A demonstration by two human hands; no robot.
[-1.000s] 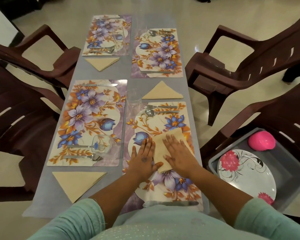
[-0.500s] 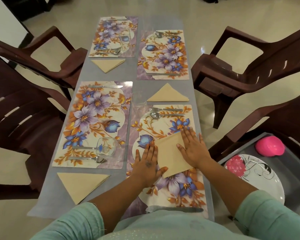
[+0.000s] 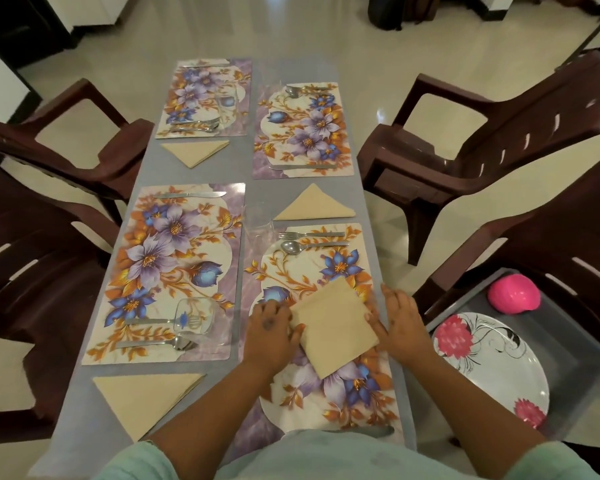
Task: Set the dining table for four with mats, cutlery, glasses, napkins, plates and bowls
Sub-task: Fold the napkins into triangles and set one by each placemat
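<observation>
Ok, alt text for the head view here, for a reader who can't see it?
Both hands handle a folded beige napkin on the nearest right floral mat: the left hand grips its edge, the right hand rests beside it. Three triangular napkins lie by the other mats; a flowered plate waits in a grey bin on the right.
</observation>
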